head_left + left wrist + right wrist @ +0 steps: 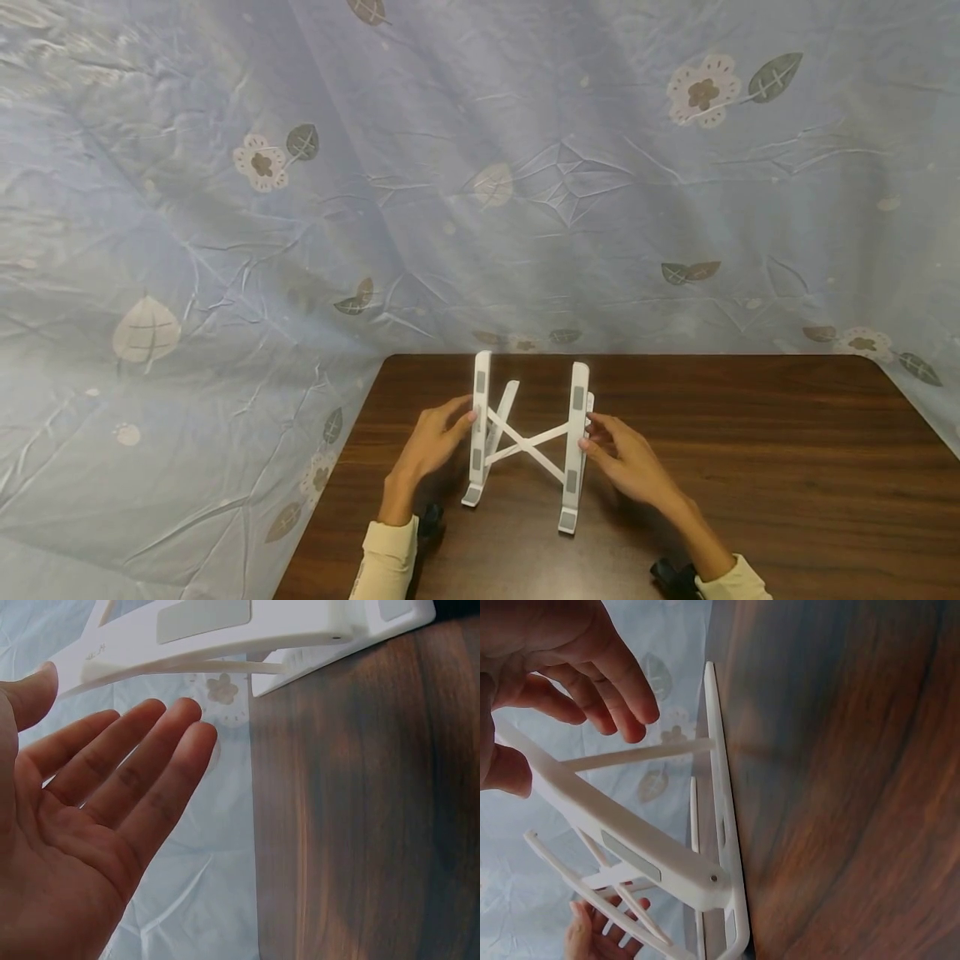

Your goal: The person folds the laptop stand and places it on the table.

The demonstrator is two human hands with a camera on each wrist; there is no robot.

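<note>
A white folding laptop stand [576, 427] with grey pads stands unfolded on the table, its two sloping arms joined by crossed bars. Beside its left arm is my left hand [429, 443], thumb tip at the arm's edge. In the left wrist view that hand [82, 862] has its fingers stretched out, with the stand [292, 626] above them. My right hand [633, 468] is at the right arm, thumb close to its edge. The right wrist view shows this hand [570, 645] with loosely bent fingers around no part of the stand [630, 825]; whether the thumb touches is unclear.
The stand rests on a dark brown wooden table [750, 467]. Behind and to the left hangs a pale blue cloth [450, 208] with flowers and leaves. Black devices [672, 579] are worn at both wrists, below light-coloured sleeves [386, 558].
</note>
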